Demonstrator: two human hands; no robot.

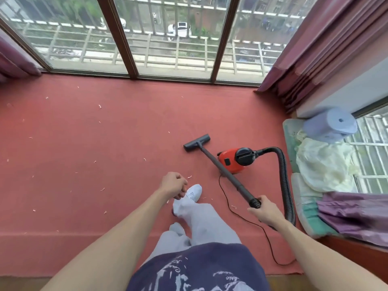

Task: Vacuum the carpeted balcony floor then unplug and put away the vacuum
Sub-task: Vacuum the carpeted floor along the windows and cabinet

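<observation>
A small red canister vacuum (233, 161) stands on the red carpet (105, 133) at centre right. Its dark wand (222, 171) runs from the flat black floor head (197, 142) back to my right hand (265, 211), which grips the ribbed upper end. A black corrugated hose (283, 177) loops from the canister round to that hand. A thin black power cord (233, 211) trails over the carpet toward the lower right. My left hand (173, 184) hangs in front of me, fingers loosely curled, holding nothing. Small pale scraps (100, 106) lie scattered over the carpet, mostly on the left.
Floor-to-ceiling windows with brown frames (123, 38) bound the far side. Purple curtains (315, 49) hang at the right and far left. A bench at the right carries cushions, pale cloth (323, 164), purple fabric and a blue roll (331, 124). My white shoe (194, 192) rests on the carpet.
</observation>
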